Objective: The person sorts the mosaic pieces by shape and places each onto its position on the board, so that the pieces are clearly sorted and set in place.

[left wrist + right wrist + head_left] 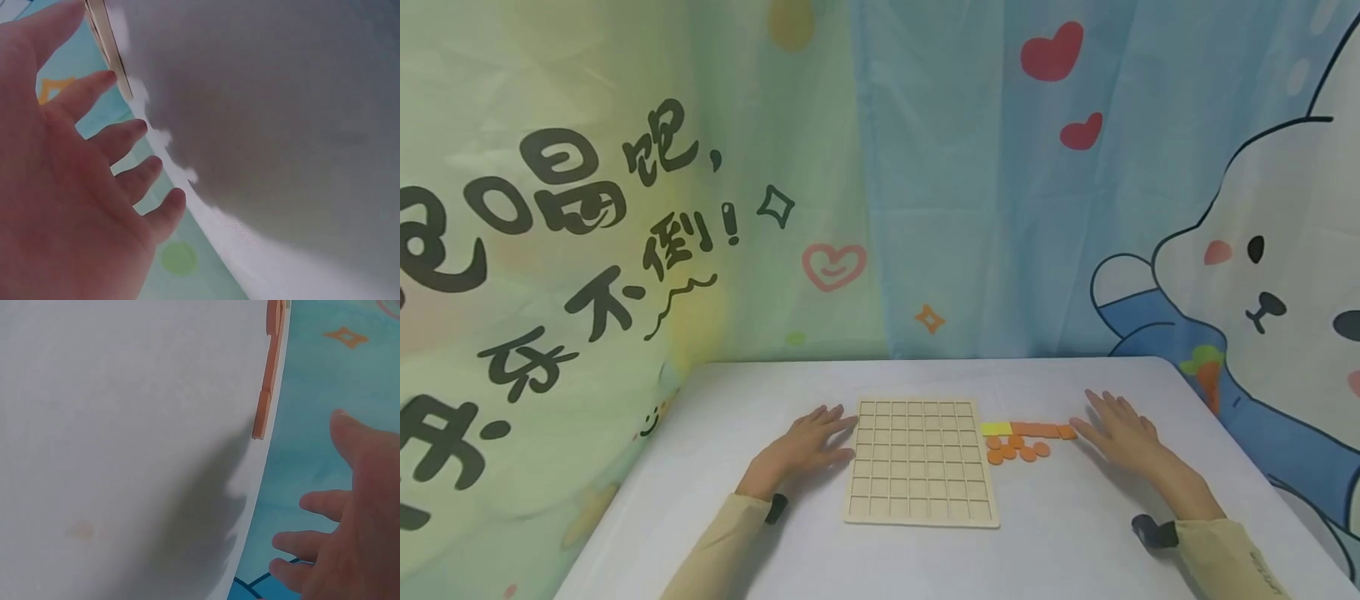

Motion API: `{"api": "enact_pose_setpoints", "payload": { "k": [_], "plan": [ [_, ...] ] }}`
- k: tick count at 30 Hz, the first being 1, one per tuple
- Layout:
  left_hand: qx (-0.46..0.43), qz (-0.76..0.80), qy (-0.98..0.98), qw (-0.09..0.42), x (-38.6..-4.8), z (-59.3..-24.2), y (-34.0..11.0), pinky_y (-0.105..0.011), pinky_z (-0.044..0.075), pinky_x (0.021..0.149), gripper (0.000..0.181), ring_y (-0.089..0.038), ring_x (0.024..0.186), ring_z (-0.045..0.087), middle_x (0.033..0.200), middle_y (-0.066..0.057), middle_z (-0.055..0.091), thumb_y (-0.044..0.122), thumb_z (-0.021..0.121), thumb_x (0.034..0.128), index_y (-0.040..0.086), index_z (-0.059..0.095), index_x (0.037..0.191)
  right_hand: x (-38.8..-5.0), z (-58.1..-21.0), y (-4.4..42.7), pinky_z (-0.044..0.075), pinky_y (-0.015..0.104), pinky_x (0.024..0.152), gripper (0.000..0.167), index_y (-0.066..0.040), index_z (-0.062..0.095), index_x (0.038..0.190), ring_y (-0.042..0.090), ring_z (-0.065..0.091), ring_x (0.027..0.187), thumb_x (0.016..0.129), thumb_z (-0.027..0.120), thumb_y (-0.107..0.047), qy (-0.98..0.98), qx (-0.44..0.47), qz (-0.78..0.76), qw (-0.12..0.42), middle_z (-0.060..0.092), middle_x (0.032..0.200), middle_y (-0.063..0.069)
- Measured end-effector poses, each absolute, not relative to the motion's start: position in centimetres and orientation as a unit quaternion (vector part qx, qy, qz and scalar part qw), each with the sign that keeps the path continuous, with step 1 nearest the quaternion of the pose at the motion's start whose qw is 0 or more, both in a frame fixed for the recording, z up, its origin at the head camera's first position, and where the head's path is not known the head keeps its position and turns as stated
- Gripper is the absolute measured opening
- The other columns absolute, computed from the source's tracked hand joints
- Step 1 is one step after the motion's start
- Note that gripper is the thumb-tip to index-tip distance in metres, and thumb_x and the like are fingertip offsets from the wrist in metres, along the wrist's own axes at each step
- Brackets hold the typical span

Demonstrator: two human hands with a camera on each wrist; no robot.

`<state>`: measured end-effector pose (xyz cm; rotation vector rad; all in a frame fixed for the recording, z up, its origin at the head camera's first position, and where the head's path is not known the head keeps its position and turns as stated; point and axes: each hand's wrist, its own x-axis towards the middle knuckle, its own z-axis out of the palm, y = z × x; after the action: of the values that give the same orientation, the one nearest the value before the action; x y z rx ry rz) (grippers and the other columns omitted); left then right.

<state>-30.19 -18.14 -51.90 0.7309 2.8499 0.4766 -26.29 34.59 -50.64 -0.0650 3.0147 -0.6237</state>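
Note:
A pale wooden grid board (pixel 921 462) with rows of square cells lies flat on the white table. At its left edge is my left hand (pixel 808 442), palm down with fingers spread; in the left wrist view its fingertips (pixel 106 78) are at or very near the edge of the board (pixel 112 50). To the right of the board lie a yellow piece (pixel 997 429), a row of orange flat pieces (pixel 1036 430) and several orange round discs (pixel 1028 454). My right hand (pixel 1123 433), fingers spread and holding nothing, is beside the row's right end, near an orange piece (pixel 261 415).
The white table (pixel 1067 542) runs back to a printed curtain (pixel 932 167) with hearts, lettering and a cartoon animal. Dark wrist devices (pixel 1153 532) sit at both sleeve cuffs.

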Motion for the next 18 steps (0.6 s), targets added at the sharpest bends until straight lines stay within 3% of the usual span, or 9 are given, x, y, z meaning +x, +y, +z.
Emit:
{"api": "enact_pose_setpoints", "payload": {
  "k": [5, 11, 18],
  "plan": [
    [0.242, 0.159, 0.954, 0.081, -30.08, -51.78, -17.96, -0.058, 0.020, 0.124, 0.064, -0.042, 0.153, 0.022, 0.164, -0.012, 0.031, 0.054, 0.059, 0.0965, 0.028, 0.044, 0.153, -26.36, -50.59, 34.52, 0.006, 0.083, 0.109, 0.088, 0.008, 0.023, 0.153, 0.064, 0.009, 0.142, 0.101, 0.046, -0.058, 0.979, -0.028, -0.199, 0.031, 0.015, 0.154, 0.045],
    [0.231, 0.160, 0.956, 0.088, -30.03, -51.78, -17.86, -0.060, 0.021, 0.123, 0.064, -0.041, 0.153, 0.023, 0.165, -0.011, 0.030, 0.055, 0.058, 0.0964, 0.030, 0.044, 0.153, -26.07, -50.14, 34.34, 0.016, 0.083, 0.107, 0.085, 0.010, 0.027, 0.152, 0.064, 0.016, 0.140, 0.101, 0.048, -0.056, 0.980, -0.048, -0.191, 0.020, 0.022, 0.152, 0.044],
    [0.225, 0.160, 0.956, 0.096, -29.96, -51.79, -17.85, -0.061, 0.022, 0.123, 0.064, -0.040, 0.154, 0.023, 0.166, -0.009, 0.029, 0.056, 0.057, 0.0968, 0.031, 0.043, 0.153, -25.93, -50.07, 34.16, 0.022, 0.083, 0.105, 0.072, 0.007, 0.036, 0.149, 0.063, 0.024, 0.138, 0.101, 0.056, -0.042, 0.980, -0.071, -0.184, 0.026, 0.033, 0.151, 0.040]
  ]
}}
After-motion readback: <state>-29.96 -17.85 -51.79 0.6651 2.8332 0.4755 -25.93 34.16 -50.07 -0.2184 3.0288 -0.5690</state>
